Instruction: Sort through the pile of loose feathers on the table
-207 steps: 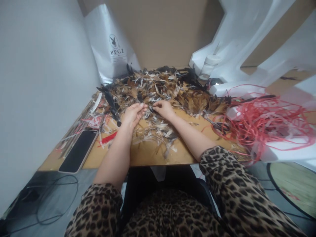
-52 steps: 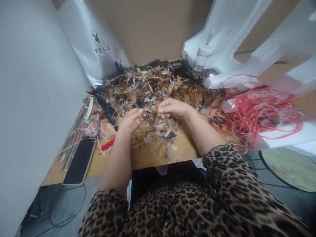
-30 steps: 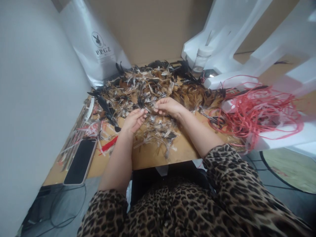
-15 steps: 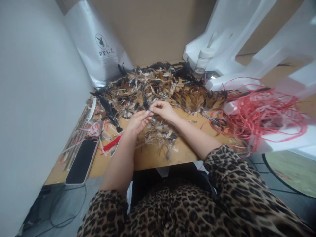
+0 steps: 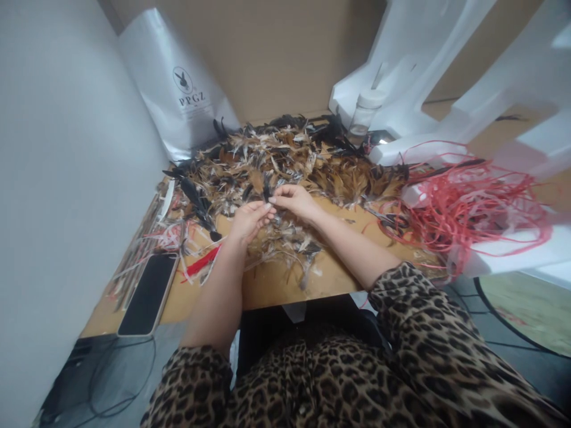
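My left hand point(image 5: 250, 220) and my right hand point(image 5: 294, 202) meet at their fingertips over the front of a feather pile. Between them a small dark feather point(image 5: 266, 188) stands up, its lower end hidden in the pinch. Both hands are closed on it, thumbs against index fingers. Behind them spreads the heap of brown, white and black feathers point(image 5: 285, 142) on the wooden table point(image 5: 348, 276). Pale fluffy feathers point(image 5: 289, 241) lie loose just below my hands.
A phone point(image 5: 147, 294) lies at the left edge near a red strip point(image 5: 200, 263) and thin sticks point(image 5: 134, 255). To the right are scissors point(image 5: 392, 220) and tangled red string point(image 5: 482, 208). A clear jar point(image 5: 364, 113) and a silver bag point(image 5: 178, 89) stand at the back.
My hands stay together in nearly the same place, with small finger shifts. The dark feather and a brown one beside it show more clearly above the fingertips now.
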